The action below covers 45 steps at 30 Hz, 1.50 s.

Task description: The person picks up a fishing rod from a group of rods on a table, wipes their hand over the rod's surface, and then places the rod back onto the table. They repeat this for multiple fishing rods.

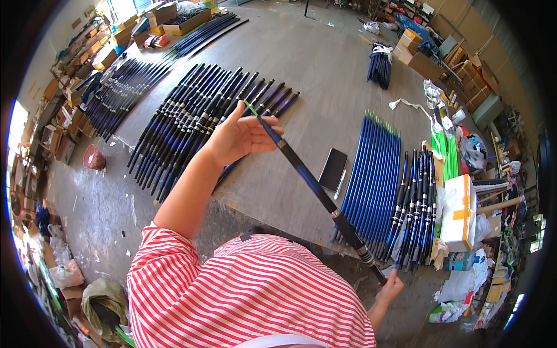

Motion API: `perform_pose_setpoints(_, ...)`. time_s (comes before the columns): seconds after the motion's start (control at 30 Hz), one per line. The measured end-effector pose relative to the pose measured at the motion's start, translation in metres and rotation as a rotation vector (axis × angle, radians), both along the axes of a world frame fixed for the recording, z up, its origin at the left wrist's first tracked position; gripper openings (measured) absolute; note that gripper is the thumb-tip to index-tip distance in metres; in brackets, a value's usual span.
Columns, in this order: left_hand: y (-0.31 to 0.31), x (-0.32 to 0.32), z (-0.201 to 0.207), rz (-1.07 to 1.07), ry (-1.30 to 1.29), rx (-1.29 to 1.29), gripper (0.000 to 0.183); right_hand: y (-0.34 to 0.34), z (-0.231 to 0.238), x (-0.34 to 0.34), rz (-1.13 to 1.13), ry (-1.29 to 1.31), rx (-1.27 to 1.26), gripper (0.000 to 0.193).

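Diagonally held rod: we have a long, slim, black and dark-blue tubular rod [310, 184] slanting from upper left to lower right, in front of our body and over the near edge of the grey, flat tabletop [278, 191].
Tip: thin and bright green, running into a short blue stretch.
Shaft: glossy deep blue with a purple sheen, set between black lengths.
Bands: silvery rings below the tip, past the middle and toward the plain black butt.
Bare left hand [246, 136]: loosely open, thumb raised by the green tip; the rod's thin end crosses it, and we cannot tell how firmly they touch.
Bare right hand [390, 291]: fingers curled round the black butt.
Left of the rod: a wide row of dark, silver-banded rods [185, 119].
Right of the rod: a black rectangular phone [333, 169], a slim pale pen [340, 184] and a row of blue, green-tipped rods [374, 180].
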<state>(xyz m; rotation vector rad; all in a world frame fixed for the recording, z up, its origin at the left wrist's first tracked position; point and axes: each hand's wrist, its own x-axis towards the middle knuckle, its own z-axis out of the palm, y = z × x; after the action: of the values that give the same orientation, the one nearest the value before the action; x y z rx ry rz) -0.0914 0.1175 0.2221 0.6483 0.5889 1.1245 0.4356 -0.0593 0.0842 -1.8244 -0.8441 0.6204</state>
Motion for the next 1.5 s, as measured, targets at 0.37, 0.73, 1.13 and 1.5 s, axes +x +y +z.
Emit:
perform_pose_setpoints(0.37,-0.047,-0.019,-0.066,-0.692,-0.127,0.229,0.107,-0.002,0.072,0.061,-0.593,-0.017,0.364,0.043)
perform_pose_setpoints(0.73,-0.065,0.019,-0.098,-0.974,0.37,0.005,0.062,0.014,0.124,0.094,-0.62,0.237,0.636,0.041)
perform_pose_setpoints(1.13,-0.062,0.09,-0.096,-0.876,0.269,0.021,0.034,0.081,0.239,0.155,0.046,0.721,1.056,0.051)
perform_pose_setpoints(1.5,-0.061,0.123,-0.075,-0.809,-0.318,-0.101,0.033,0.114,0.177,-0.186,1.081,-0.113,0.647,0.068)
